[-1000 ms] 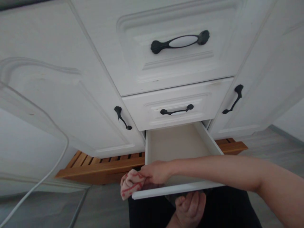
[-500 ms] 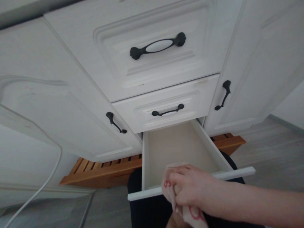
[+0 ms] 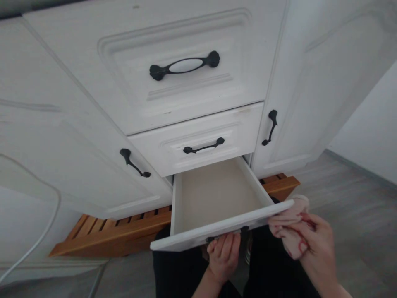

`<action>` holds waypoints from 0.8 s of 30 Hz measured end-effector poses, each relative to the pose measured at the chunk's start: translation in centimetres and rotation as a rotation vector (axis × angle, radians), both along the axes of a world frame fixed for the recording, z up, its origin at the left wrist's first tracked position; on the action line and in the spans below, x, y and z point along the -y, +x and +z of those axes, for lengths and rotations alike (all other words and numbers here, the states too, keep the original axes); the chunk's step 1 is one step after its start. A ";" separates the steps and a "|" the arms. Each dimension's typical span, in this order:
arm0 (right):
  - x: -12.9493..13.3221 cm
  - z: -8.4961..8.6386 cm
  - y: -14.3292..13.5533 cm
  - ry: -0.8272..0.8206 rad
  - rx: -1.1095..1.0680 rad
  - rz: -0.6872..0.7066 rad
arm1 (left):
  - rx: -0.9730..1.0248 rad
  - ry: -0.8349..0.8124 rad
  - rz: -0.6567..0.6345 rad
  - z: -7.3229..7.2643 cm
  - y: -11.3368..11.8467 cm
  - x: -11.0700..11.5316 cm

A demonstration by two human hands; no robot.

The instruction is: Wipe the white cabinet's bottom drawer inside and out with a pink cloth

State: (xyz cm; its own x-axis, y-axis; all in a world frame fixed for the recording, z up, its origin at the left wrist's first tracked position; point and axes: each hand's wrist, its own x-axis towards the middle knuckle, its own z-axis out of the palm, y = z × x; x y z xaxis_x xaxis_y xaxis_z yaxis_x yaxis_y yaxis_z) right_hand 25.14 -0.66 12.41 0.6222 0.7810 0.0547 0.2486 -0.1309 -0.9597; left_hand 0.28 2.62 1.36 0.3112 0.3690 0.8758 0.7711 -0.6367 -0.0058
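A white drawer [image 3: 221, 225] is pulled out at the bottom of the cabinet, and nothing lies on the inner floor that shows. My left hand [image 3: 225, 254] wraps its fingers round the dark drawer handle [image 3: 244, 229] on the drawer's front. In my right hand [image 3: 319, 244] is a pale pink cloth [image 3: 293, 231] with red markings, bunched up and pressed against the right end of the drawer front. Part of the handle is hidden behind the left fingers.
Two closed drawers with dark handles sit above, the upper handle [image 3: 186, 65] having a white inlay. Cabinet doors [image 3: 297, 103] flank them. A slatted wooden piece [image 3: 111, 236] lies along the cabinet's base. A white cable [image 3: 57, 207] hangs at the left.
My right hand has moved with the cloth from the middle of the drawer front's top edge to its right end. My left hand now shows on the handle. The view has shifted right.
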 end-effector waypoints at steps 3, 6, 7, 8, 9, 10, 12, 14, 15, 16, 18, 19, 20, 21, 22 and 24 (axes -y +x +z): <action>-0.9 -2.3 -2.2 0.017 -0.090 0.088 | -0.098 -0.073 0.007 1.3 -0.7 -3.0; -1.0 -3.9 -3.1 -0.028 -0.150 0.180 | -0.206 -0.193 0.054 3.0 -1.2 -6.2; -1.1 -4.2 -3.1 -0.061 -0.190 0.178 | -0.225 -0.226 0.073 3.6 -1.3 -7.3; -1.1 -4.3 -3.1 -0.083 -0.220 0.174 | -0.237 -0.254 0.089 4.1 -1.3 -8.4; -1.3 -4.3 -3.0 -0.090 -0.234 0.165 | -0.243 -0.280 0.102 4.5 -1.2 -9.4; -1.4 -4.2 -3.0 -0.084 -0.231 0.156 | -0.248 -0.304 0.112 4.9 -1.1 -10.3; -1.9 -3.9 -3.0 -0.062 -0.205 0.134 | -0.245 -0.339 0.132 5.6 -0.9 -11.9; -2.5 -3.6 -3.1 -0.045 -0.183 0.100 | -0.204 -0.356 0.171 5.8 -0.5 -12.5; -2.9 -3.3 -3.2 -0.024 -0.169 0.086 | -0.169 -0.363 0.193 5.7 -0.3 -12.4; -3.4 -3.0 -3.3 0.016 -0.147 0.074 | -0.133 -0.372 0.209 5.3 -0.2 -11.9; -4.6 -2.2 -3.3 0.136 -0.056 0.043 | -0.082 -0.411 0.209 3.7 0.0 -10.1; -5.4 -1.6 -3.3 0.197 0.018 0.030 | -0.075 -0.446 0.192 2.4 0.0 -8.7; -6.5 -1.1 -3.2 0.252 0.106 0.009 | -0.087 -0.499 0.167 0.7 -0.2 -7.1; -7.7 -0.5 -3.0 0.303 0.199 -0.025 | -0.108 -0.574 0.144 -1.2 -0.5 -5.4; -9.2 -0.1 -2.9 0.344 0.286 -0.055 | -0.121 -0.672 0.126 -3.3 -0.8 -3.7; -12.5 0.4 -3.1 0.371 0.417 -0.073 | -0.139 -0.941 0.109 -7.7 -1.8 -0.5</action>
State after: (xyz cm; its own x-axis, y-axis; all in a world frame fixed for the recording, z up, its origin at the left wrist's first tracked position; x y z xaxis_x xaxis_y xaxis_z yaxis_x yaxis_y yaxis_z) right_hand 22.01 11.80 12.83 0.5407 0.6183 0.5704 0.6200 0.1654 -0.7670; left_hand -1.51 3.12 -6.30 0.3127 0.9358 0.1627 0.8574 -0.3518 0.3756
